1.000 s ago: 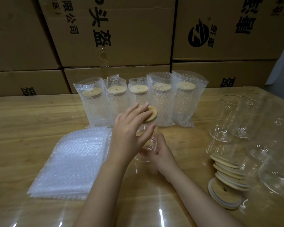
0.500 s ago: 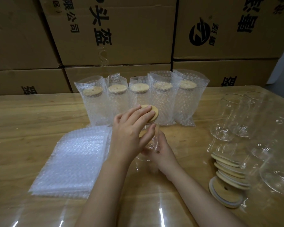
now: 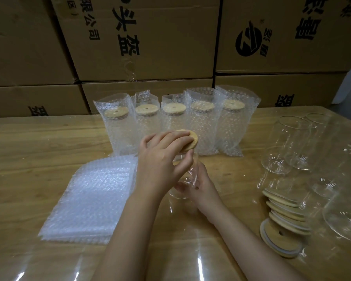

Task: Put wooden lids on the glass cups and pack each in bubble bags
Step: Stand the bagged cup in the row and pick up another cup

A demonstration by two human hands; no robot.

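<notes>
Glass cup (image 3: 187, 175) stands upright at the centre of the table (image 3: 39, 159), and a wooden lid (image 3: 190, 139) sits on its mouth, slightly tilted. The left hand (image 3: 160, 161) covers the lid from above: its fingers lie across the top of the disc and its thumb curls against the rim at the near side, so the lid is pinched between them. The right hand (image 3: 203, 187) comes in from 5 o'clock and wraps the lower part of the cup, fingers curled round the glass near its base.

At 12 o'clock, just behind the cup, five packed cups (image 3: 176, 126) stand side by side in a row, each with a lid on and inside an open-topped bubble bag. A flat pile of bubble bags (image 3: 93, 197) lies at 8 o'clock, its near edge just beside the left forearm. At 3 o'clock, well apart from the hands, several empty cups (image 3: 288, 147) stand close together without lids. At 4 o'clock a slumped stack of spare lids (image 3: 282, 226) rests on the table, the nearest one showing a small hole. Printed cardboard boxes (image 3: 150, 37) are stacked behind the table at 12 o'clock.
</notes>
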